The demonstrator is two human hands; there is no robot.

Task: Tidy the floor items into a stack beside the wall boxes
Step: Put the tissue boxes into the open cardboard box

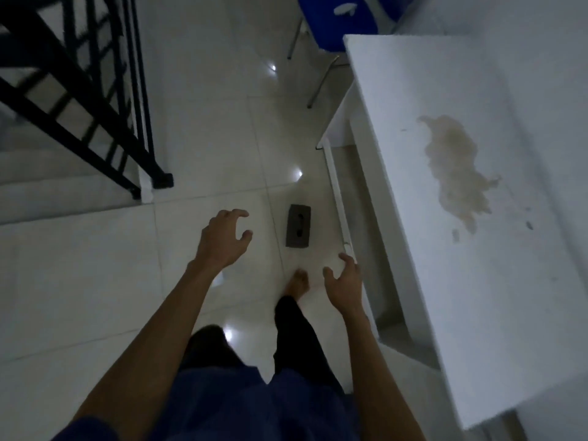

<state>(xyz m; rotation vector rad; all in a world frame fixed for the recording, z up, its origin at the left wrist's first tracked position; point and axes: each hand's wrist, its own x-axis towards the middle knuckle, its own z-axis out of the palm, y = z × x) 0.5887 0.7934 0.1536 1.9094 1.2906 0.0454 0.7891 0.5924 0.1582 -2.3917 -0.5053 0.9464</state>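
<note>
A small dark grey box point(298, 225) with a slot in its top lies on the pale tiled floor, close to the foot of a white table. My left hand point(222, 238) hovers to the left of it, fingers spread and loosely curled, holding nothing. My right hand point(343, 283) hangs lower and to the right of the box, also empty with relaxed fingers. Both hands are well above the floor and apart from the box. No wall boxes are in view.
A white table point(461, 218) with a brownish stain fills the right side. A black stair railing point(95, 100) and steps stand at the upper left. A blue chair point(337, 23) on metal legs is at the top. My bare foot point(297, 283) steps on the tiles below the box.
</note>
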